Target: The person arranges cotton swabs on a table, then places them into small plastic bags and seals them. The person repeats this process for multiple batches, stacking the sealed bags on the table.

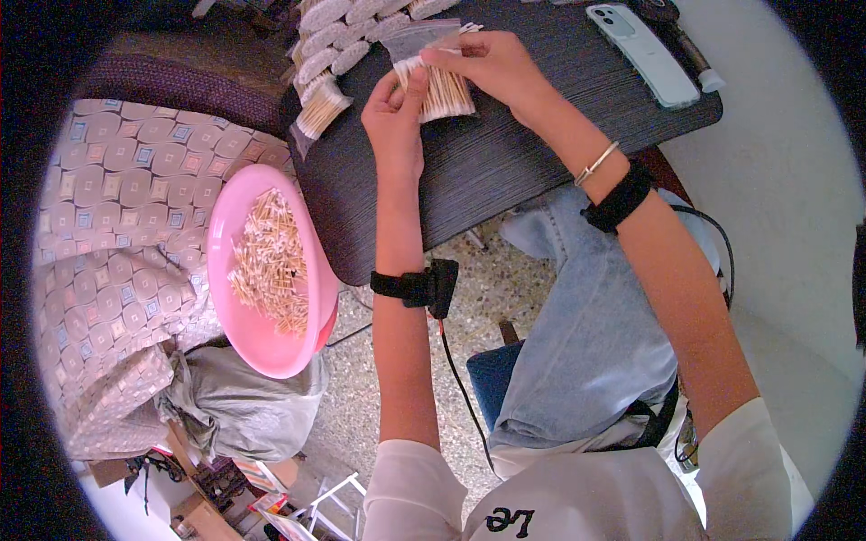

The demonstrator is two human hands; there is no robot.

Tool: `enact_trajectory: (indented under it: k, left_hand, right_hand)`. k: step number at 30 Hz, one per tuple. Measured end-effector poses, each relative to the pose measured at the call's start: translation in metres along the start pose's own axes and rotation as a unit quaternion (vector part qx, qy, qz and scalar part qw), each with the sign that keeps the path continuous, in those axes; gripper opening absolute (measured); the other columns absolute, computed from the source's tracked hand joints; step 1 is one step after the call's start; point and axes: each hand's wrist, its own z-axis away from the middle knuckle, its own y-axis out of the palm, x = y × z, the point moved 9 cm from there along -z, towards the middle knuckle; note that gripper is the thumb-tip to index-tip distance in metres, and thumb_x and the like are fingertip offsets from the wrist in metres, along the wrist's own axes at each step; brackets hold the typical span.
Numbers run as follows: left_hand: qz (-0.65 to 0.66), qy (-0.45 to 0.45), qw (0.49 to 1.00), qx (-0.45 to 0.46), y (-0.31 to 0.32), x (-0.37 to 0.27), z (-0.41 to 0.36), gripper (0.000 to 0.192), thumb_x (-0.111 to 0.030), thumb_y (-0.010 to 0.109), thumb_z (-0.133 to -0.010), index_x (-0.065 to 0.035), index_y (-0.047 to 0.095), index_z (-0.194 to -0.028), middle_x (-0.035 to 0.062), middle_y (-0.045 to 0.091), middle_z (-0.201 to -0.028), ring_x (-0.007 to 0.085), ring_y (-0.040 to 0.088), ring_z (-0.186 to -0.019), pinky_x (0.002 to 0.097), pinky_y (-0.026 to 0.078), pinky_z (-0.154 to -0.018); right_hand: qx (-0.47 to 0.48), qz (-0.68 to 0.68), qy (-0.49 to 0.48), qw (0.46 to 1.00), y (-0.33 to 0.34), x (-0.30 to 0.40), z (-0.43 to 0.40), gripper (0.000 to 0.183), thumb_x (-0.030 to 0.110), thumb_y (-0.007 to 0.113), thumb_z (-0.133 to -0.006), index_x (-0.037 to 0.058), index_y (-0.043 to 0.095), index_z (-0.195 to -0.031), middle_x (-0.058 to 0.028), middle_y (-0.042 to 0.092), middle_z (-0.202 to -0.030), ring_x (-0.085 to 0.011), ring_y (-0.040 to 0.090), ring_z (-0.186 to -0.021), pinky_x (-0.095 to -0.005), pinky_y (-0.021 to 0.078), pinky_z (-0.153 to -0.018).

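A clear zip-top bag of wooden-stick cotton swabs (448, 93) is held above the dark table in both hands. My left hand (398, 111) grips its left side, thumb lying across the front. At the upper right of the bag, my right hand (497, 67) pinches the plastic near its mouth between thumb and fingers. The bag's clear top flap (423, 37) stands up above the swab tips. A few white tips show behind my right fingers; whether they are inside the bag I cannot tell. Left of my hands, another bag of swabs (325, 111) lies beside a stack of filled bags (335, 44).
Left of the dark wood-grain table (365, 209), a pink plastic basin (270, 358) holds many loose cotton swabs (270, 264). A pale smartphone (643, 57) and a tube (700, 67) lie at the table's right end. Patterned fabric (128, 223) covers the seat at left.
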Motion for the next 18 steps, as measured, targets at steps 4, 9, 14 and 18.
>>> enact_trajectory:
  k: [4, 9, 14, 18]
  left_hand:
    - [0.009, -0.007, 1.000, 0.003, 0.001, 0.000, 0.002, 0.033, -0.014, 0.071, -0.087, 0.0052, 0.060, -0.112, 0.0112, 0.069, -0.099, 0.0124, 0.066, -0.083, 0.0248, 0.053, -0.072]
    - [0.036, -0.030, 0.999, 0.006, 0.001, 0.004, -0.002, 0.033, -0.015, 0.070, -0.088, 0.0048, 0.060, -0.113, 0.0106, 0.067, -0.104, 0.0122, 0.064, -0.089, 0.0250, 0.052, -0.076]
    - [0.008, -0.005, 1.000, -0.003, -0.004, 0.002, 0.000, 0.027, -0.013, 0.067, -0.089, 0.0031, 0.059, -0.110, 0.0093, 0.066, -0.103, 0.0138, 0.064, -0.091, 0.0268, 0.052, -0.080]
    - [0.100, -0.011, 0.994, -0.034, -0.006, 0.004, -0.003, 0.027, -0.008, 0.065, -0.088, 0.0002, 0.053, -0.111, 0.0093, 0.063, -0.104, 0.0166, 0.063, -0.094, 0.0293, 0.052, -0.082]
  right_hand:
    - [0.045, 0.030, 0.039, 0.998, -0.004, 0.004, 0.001, 0.037, 0.031, 0.076, -0.081, 0.0003, 0.072, -0.101, -0.0043, 0.069, -0.086, -0.0097, 0.061, -0.077, -0.0259, 0.0486, -0.071]
    - [0.049, -0.051, 0.026, 0.997, -0.001, -0.007, 0.000, 0.034, 0.028, 0.074, -0.083, 0.0001, 0.071, -0.103, -0.0060, 0.070, -0.091, -0.0108, 0.063, -0.083, -0.0261, 0.0495, -0.075]
    - [0.038, -0.068, 0.037, 0.996, 0.007, 0.011, 0.008, 0.034, 0.025, 0.073, -0.083, -0.0002, 0.070, -0.105, -0.0063, 0.070, -0.094, -0.0126, 0.064, -0.086, -0.0263, 0.0499, -0.078]
    - [0.008, 0.020, -0.019, 1.000, 0.000, 0.010, -0.003, 0.032, 0.024, 0.072, -0.083, 0.0010, 0.070, -0.104, -0.0074, 0.071, -0.094, -0.0154, 0.067, -0.086, -0.0278, 0.0523, -0.079]
